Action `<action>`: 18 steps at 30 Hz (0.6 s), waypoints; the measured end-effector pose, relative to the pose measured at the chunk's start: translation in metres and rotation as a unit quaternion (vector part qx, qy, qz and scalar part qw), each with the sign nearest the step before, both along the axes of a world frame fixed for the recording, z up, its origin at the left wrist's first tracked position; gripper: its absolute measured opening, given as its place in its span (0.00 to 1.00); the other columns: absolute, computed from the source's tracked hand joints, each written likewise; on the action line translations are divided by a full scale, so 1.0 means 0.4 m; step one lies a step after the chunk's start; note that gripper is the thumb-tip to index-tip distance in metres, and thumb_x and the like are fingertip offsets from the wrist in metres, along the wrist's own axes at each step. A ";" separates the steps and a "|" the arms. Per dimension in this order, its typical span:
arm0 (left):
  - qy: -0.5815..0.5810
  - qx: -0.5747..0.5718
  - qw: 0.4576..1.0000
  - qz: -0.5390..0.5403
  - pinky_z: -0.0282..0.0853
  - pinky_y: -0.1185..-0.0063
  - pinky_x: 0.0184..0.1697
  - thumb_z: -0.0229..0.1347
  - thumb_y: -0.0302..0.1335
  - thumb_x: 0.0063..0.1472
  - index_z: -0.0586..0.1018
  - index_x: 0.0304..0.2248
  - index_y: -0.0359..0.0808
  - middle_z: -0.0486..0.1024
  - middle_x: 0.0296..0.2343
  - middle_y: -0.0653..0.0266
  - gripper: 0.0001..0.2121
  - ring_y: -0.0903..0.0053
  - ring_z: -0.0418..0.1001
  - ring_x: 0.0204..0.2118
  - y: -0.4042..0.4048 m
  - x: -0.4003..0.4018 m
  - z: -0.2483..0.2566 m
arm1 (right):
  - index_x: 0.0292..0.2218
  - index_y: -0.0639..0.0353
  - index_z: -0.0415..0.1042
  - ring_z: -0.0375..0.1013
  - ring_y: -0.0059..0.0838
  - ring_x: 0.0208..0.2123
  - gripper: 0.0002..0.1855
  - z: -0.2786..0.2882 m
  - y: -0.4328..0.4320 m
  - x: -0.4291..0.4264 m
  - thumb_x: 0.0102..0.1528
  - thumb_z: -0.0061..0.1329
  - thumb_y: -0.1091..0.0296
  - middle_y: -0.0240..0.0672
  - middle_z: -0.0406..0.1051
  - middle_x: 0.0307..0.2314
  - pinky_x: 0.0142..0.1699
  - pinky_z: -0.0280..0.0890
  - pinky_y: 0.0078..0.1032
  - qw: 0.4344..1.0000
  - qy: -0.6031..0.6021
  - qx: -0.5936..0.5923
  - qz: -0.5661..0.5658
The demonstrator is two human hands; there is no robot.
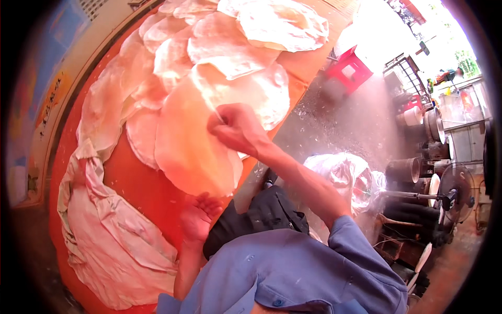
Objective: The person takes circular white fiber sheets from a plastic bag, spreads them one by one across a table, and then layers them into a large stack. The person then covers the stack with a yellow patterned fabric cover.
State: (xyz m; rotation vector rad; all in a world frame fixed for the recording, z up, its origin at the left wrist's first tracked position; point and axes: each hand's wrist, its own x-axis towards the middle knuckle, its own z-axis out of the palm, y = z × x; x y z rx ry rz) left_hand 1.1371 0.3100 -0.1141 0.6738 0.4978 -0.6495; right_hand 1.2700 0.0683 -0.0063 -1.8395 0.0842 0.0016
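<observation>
My right hand (238, 127) is closed in a fist on the edge of a large, thin, pale round sheet (188, 137), possibly dough. A taut edge of the sheet runs up from the fist. By the sheet's lower edge is my left hand (200, 214), palm up with fingers partly curled; blur hides whether it touches the sheet. Several similar thin sheets (231, 43) overlap across the far part of the orange-red table (133, 184). A crumpled pale cloth (117, 243) lies at the table's near left.
Right of the table, a pink-red plastic stool (347, 70) stands on the floor. A white plastic sack (341, 172) is beside my right arm. Further right are a pedestal fan (457, 192), metal pots (404, 170) and a distant person (449, 76). A decorated wall (59, 90) borders the left.
</observation>
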 end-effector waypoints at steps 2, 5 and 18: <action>-0.011 -0.033 0.999 -0.016 0.72 0.66 0.44 0.43 0.47 0.64 0.75 0.39 0.35 0.76 0.36 0.50 0.22 0.57 0.74 0.41 -0.049 -0.018 -0.040 | 0.27 0.66 0.76 0.67 0.14 0.21 0.07 0.108 -0.074 -0.019 0.47 0.49 0.72 0.24 0.69 0.18 0.26 0.61 0.18 0.999 0.013 0.020 0.032; -0.010 -0.105 0.994 -0.028 0.71 0.65 0.44 0.44 0.47 0.64 0.77 0.36 0.38 0.76 0.37 0.47 0.20 0.55 0.74 0.42 -0.164 -0.015 -0.076 | 0.28 0.66 0.75 0.64 0.12 0.21 0.07 0.184 -0.284 -0.065 0.49 0.49 0.71 0.22 0.68 0.20 0.26 0.60 0.18 0.981 0.084 0.175 -0.004; -0.186 0.242 0.948 -0.085 0.72 0.79 0.37 0.50 0.31 0.64 0.71 0.37 0.33 0.75 0.29 0.60 0.09 0.74 0.76 0.33 -0.737 0.351 0.099 | 0.26 0.63 0.72 0.63 0.22 0.16 0.11 0.368 -1.097 0.048 0.56 0.47 0.64 0.40 0.65 0.13 0.26 0.60 0.27 0.837 -0.138 -0.496 -0.186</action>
